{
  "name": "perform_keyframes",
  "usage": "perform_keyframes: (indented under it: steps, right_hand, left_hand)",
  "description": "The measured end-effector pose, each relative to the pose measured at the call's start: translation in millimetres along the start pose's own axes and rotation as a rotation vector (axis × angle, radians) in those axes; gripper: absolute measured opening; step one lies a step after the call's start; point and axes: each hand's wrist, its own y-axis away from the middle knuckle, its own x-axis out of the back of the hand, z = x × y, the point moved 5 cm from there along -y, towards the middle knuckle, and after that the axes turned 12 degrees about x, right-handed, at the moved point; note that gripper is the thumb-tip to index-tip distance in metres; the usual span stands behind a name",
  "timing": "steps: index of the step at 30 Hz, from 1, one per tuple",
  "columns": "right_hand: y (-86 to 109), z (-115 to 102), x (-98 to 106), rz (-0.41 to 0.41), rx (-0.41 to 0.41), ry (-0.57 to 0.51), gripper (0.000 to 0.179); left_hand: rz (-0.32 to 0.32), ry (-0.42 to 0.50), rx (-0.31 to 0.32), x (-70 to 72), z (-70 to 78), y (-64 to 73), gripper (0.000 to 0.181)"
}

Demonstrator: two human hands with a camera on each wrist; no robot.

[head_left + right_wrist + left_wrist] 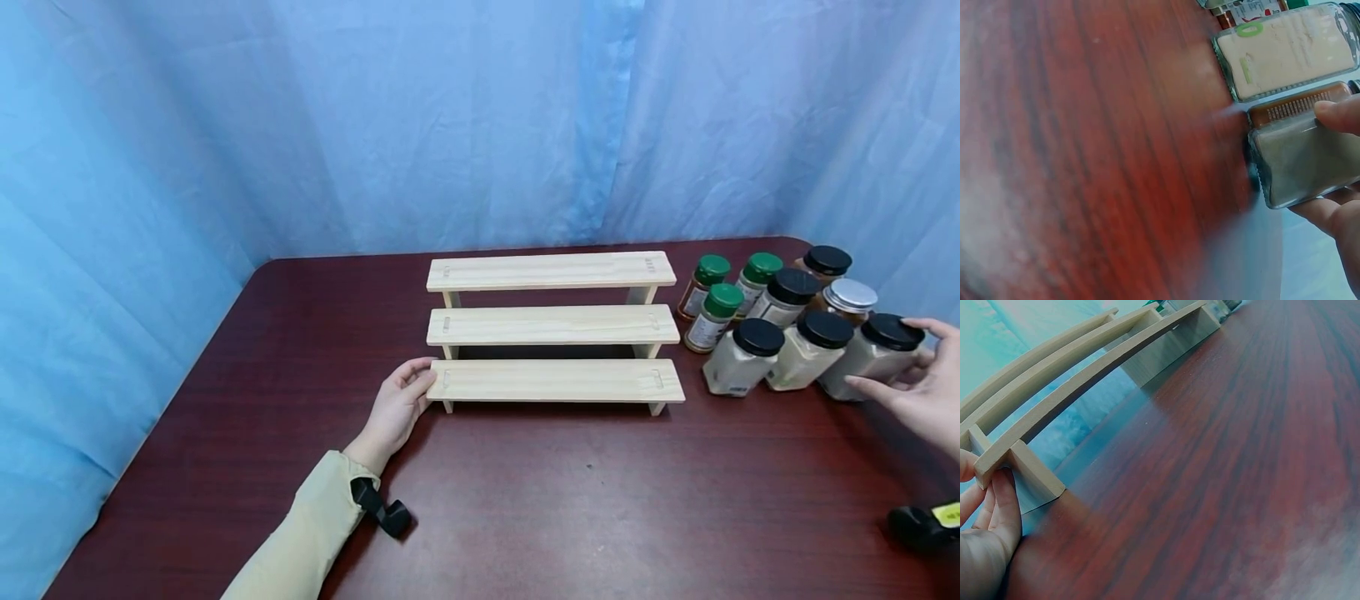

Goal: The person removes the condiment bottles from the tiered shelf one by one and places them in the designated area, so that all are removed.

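Note:
A three-tier wooden display rack [555,381] stands on the table. My left hand [396,410] pinches the left end of its lowest shelf, thumb on one face and fingers under the board in the left wrist view. At the far right, my right hand [930,392] grips a glass jar of greyish powder [1307,162] with a black lid, thumb and fingers on opposite sides. Beside that jar are a jar of pale powder [804,358] and another black-lidded jar [738,367].
Behind the front jars stand green-capped spice bottles [707,327], a silver-lidded jar [849,298] and more black-lidded jars [780,304]. The dark red wooden table [600,500] stretches in front of the rack. Blue curtains [450,125] hang round the back and sides.

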Motion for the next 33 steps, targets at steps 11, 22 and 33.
perform_keyframes:
  steps: [11, 22, 33]
  right_hand:
    - [8.0, 11, 0, -0.01, -0.005, -0.008, 0.077]
    - [3.7, 71, 10, 0.094, 0.018, 0.022, 0.076]
    - [-7.6, -16, 23, 0.283, -0.037, 0.046, 0.052]
  left_hand:
    - [0.0, -0.003, 0.005, -0.4, -0.5, 0.1, 0.035]
    - [-0.009, -0.022, 0.032, 2.4, 5.2, -2.4, 0.032]
    - [-0.042, -0.373, 0.059, 13.1, 27.2, 7.6, 0.039]
